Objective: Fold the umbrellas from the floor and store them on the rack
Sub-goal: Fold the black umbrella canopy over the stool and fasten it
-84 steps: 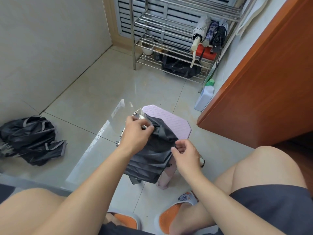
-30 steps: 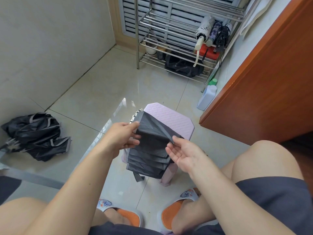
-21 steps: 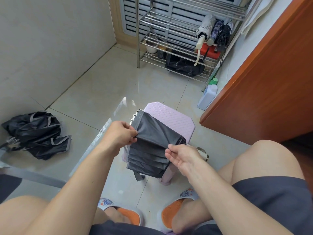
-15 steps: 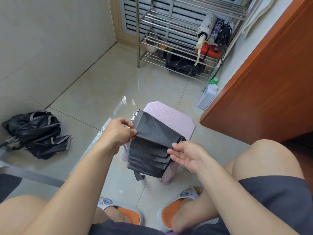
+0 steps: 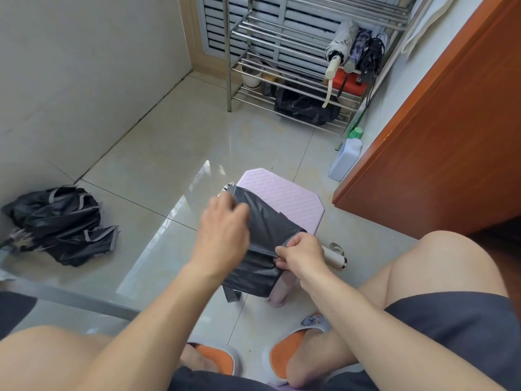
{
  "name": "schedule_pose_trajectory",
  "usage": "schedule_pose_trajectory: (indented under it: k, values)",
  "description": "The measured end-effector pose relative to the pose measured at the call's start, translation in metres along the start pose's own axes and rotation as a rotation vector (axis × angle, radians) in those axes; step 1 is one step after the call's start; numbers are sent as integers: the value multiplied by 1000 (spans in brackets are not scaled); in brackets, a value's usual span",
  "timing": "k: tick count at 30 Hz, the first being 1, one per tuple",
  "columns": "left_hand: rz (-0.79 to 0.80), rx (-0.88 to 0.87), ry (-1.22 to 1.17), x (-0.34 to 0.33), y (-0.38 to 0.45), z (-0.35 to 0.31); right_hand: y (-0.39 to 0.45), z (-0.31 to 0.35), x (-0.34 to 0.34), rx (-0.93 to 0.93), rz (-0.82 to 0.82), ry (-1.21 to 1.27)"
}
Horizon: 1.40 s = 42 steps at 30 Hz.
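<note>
A dark grey umbrella (image 5: 265, 230) lies across the near edge of a pink stool (image 5: 284, 196), its canopy pleated flat and its pale handle (image 5: 335, 258) sticking out to the right. My left hand (image 5: 222, 232) lies over the canopy's left side, fingers curled at its far end by the rib tips. My right hand (image 5: 300, 253) pinches a fold of the fabric at the handle end. A second black umbrella (image 5: 62, 224) lies crumpled on the floor at left. The metal rack (image 5: 296, 55) stands at the far wall with three folded umbrellas (image 5: 355, 52) on it.
A black bag (image 5: 307, 108) and a red box (image 5: 349, 83) sit on the rack's lower shelves. A white bottle with a green cap (image 5: 346, 156) stands by an orange-brown wooden cabinet (image 5: 451, 131) at right. My knees and orange slippers (image 5: 284, 356) frame the stool.
My left hand has slid from the canopy's left edge onto its top. My right hand, open under the fabric before, has turned over and now pinches a fold near the handle.
</note>
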State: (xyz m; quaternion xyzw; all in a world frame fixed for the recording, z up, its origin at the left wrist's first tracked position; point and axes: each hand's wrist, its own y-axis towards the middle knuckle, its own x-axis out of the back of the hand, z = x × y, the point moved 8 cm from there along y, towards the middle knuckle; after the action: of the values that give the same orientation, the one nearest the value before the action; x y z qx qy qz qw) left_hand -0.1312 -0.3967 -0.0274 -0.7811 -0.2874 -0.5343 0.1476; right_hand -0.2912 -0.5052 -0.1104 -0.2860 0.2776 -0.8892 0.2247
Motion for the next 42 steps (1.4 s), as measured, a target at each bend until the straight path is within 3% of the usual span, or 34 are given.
schedule_pose_trajectory:
  k: [2, 4, 7, 10, 12, 16, 20, 25, 31, 36, 42]
  values:
    - [223, -5, -66, -33, -8, -7, 3, 8, -4, 52, 37, -145]
    - [477, 81, -21, -63, -24, 3, 7, 24, 3, 203, 42, -488]
    - [535, 89, -26, -69, -29, 12, 20, 45, 35, 462, 3, -883]
    - [580, 109, -76, -67, -26, 17, 39, 16, 56, 262, 296, -1080]
    - [599, 93, -60, -65, -28, 17, 44, -4, 58, 195, 413, -1121]
    - [577, 81, -9, -55, -27, 17, 37, 7, 57, 301, 453, -955]
    - [411, 53, -35, -28, -11, 13, 19, 41, 68, 463, 440, -967]
    - [154, 5, -310, 16, 17, -4, 6, 116, 107, 682, 171, -1030]
    - [36, -116, -596, 70, 53, -50, -26, 203, 158, 876, -132, -1010]
    - [165, -90, -514, 38, 47, -37, -3, 182, 152, 911, -205, -1078]
    - [716, 12, -13, -61, -18, -3, 45, 54, 87, 739, 89, -1176]
